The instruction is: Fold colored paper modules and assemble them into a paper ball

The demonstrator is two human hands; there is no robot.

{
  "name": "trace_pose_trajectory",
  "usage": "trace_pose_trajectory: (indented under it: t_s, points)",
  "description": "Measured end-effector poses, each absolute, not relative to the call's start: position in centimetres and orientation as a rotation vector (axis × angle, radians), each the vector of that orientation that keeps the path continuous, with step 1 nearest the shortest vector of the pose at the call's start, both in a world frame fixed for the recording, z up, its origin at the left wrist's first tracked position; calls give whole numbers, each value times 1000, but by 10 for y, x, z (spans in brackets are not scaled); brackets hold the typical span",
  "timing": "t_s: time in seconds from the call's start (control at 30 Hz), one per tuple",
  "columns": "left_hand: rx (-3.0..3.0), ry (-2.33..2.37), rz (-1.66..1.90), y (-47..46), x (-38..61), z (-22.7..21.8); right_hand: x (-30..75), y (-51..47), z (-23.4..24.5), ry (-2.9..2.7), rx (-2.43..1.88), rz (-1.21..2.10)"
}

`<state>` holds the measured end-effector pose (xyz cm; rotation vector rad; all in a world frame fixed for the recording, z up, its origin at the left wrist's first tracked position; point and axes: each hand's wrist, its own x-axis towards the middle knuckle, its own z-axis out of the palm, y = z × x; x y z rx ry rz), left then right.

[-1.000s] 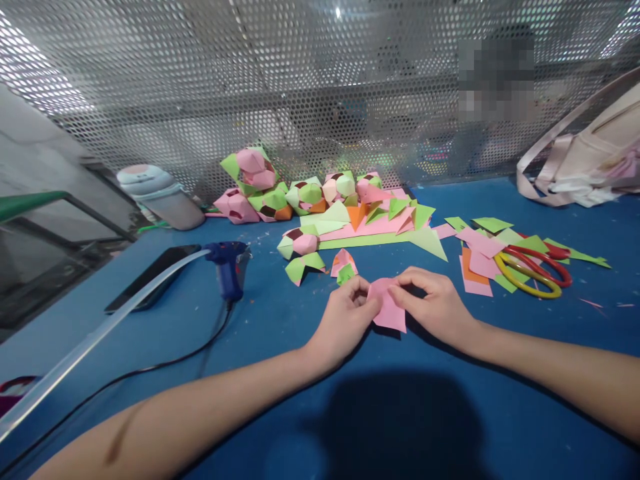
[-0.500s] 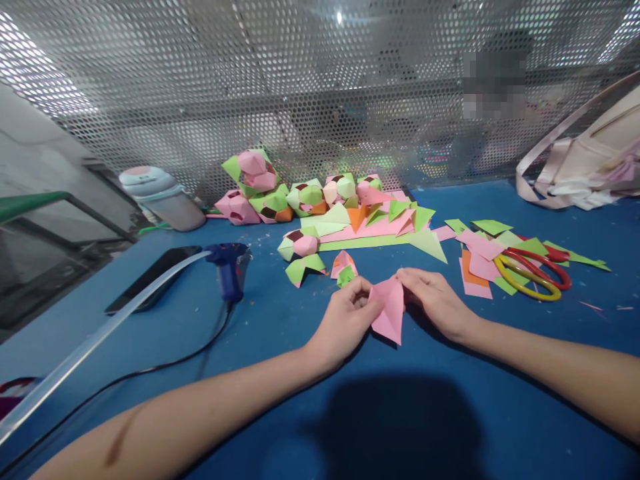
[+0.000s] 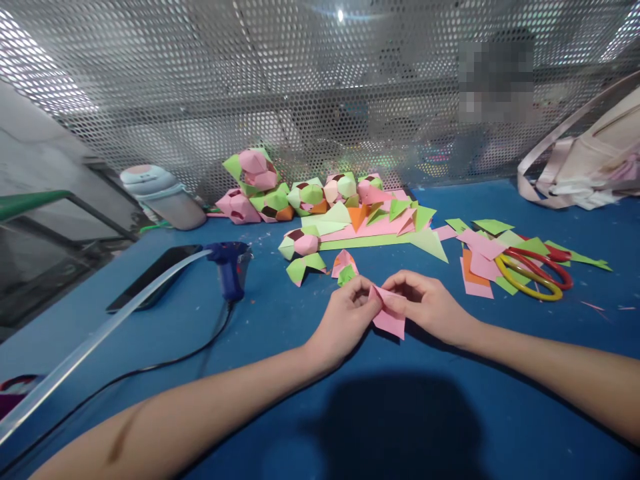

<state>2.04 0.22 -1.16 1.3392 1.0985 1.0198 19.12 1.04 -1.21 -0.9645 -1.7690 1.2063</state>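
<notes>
A small piece of pink paper [image 3: 393, 323] is held between both hands, just above the blue table [image 3: 280, 413]. My left hand [image 3: 346, 319] pinches its left edge between thumb and fingers. From the other side my right hand [image 3: 430, 305] grips the upper part, where the paper is folded over. Just beyond my left fingers lie a small pink and green folded piece [image 3: 345, 265] and a green folded paper [image 3: 304, 267]. Behind them sits a folded paper ball [image 3: 299, 244] in pink and pale green.
Several paper balls [image 3: 270, 199] line the perforated metal screen [image 3: 200, 87]. Folded strips [image 3: 370, 230] lie before them. At right are paper scraps [image 3: 480, 257], scissors [image 3: 530, 283] and a bag [image 3: 595, 160]; at left, a glue gun [image 3: 230, 267], phone [image 3: 150, 280] and cup [image 3: 163, 197].
My right hand has moved slightly left and inward, folding the top right corner of the pink paper down towards my left thumb. My left hand has hardly moved.
</notes>
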Motion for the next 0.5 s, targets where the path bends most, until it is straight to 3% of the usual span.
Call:
trace_pose_trajectory:
  t_s: [0.5]
  points:
    - [1340, 1111, 1010, 2, 21, -10, 191, 15, -14, -1693, -965, 1285]
